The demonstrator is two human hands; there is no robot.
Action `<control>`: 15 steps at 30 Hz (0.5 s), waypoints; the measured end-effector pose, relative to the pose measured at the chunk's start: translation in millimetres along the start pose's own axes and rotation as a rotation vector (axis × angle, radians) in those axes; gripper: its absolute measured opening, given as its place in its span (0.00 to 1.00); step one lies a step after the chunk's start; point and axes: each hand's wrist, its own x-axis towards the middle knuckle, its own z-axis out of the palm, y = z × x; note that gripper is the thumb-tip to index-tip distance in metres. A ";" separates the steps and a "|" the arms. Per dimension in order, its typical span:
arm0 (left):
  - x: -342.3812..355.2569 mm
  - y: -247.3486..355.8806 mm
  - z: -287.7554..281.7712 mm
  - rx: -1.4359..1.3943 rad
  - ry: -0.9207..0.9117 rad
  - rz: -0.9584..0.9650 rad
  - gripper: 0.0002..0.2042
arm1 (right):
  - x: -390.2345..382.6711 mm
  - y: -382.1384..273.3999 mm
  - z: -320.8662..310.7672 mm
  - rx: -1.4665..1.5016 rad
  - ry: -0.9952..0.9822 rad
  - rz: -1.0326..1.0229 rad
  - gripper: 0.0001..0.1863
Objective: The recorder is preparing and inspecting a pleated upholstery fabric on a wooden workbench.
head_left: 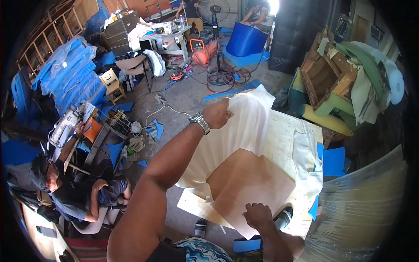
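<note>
My left hand [217, 113], with a metal watch on its wrist, reaches far forward, closed on the upper edge of a thin white cloth [246, 126]. From there the cloth hangs in folds over a brown sheet or panel [251, 187] and partly covers it. Near the panel's lower edge, my right hand [257, 216] is closed with its fingers curled; whatever it may grip is hidden. Under both lies a pale plywood board [283, 131], and more white cloth [305, 161] is bunched along its right side.
A seated person [74, 192] is at a sewing machine [70, 124] on the left. Blue wrapped stacks [67, 74] stand behind. A fan [214, 26], red compressor [205, 52] and hoses occupy the back. At right are a stripped furniture frame [327, 78] and plastic-wrapped piece [362, 209].
</note>
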 end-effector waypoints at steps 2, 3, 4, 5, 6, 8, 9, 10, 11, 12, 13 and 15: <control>0.3 -1.1 0.8 -0.015 0.004 0.027 0.20 | 0.2 0.1 0.7 0.005 0.005 -0.010 0.18; 0.7 -1.6 1.4 -0.007 -0.005 0.017 0.20 | 0.4 0.2 1.2 -0.005 0.001 -0.003 0.18; 1.3 -2.4 1.5 -0.005 -0.004 0.021 0.20 | 0.9 0.2 1.4 0.005 0.008 -0.012 0.18; 1.5 -3.1 2.0 -0.013 0.001 0.029 0.20 | 1.2 0.2 1.8 0.010 0.006 -0.012 0.18; 1.8 -3.6 2.4 -0.004 -0.002 0.023 0.20 | 1.7 0.5 2.0 0.006 -0.001 -0.003 0.18; 2.3 -4.2 2.8 -0.011 0.010 0.043 0.19 | 2.0 0.9 2.5 0.011 0.005 -0.015 0.18; 2.5 -4.5 2.6 -0.002 0.005 0.036 0.19 | 2.0 0.9 2.8 0.004 0.002 -0.010 0.18; 2.7 -4.4 2.3 -0.010 0.001 0.037 0.19 | 1.8 1.1 3.3 0.011 0.004 -0.018 0.18; 2.9 -4.0 2.0 -0.015 -0.001 0.041 0.19 | 2.0 1.1 3.6 0.010 0.016 -0.019 0.18; 2.6 -3.5 1.7 -0.018 -0.007 0.041 0.19 | 1.7 1.0 4.2 0.002 0.018 -0.009 0.18; 2.1 -3.0 1.2 -0.015 -0.013 0.031 0.19 | 1.6 1.2 4.8 0.014 0.026 -0.018 0.18; 1.7 -1.9 0.1 -0.011 -0.023 0.025 0.19 | 2.4 1.9 5.0 0.025 0.022 -0.004 0.18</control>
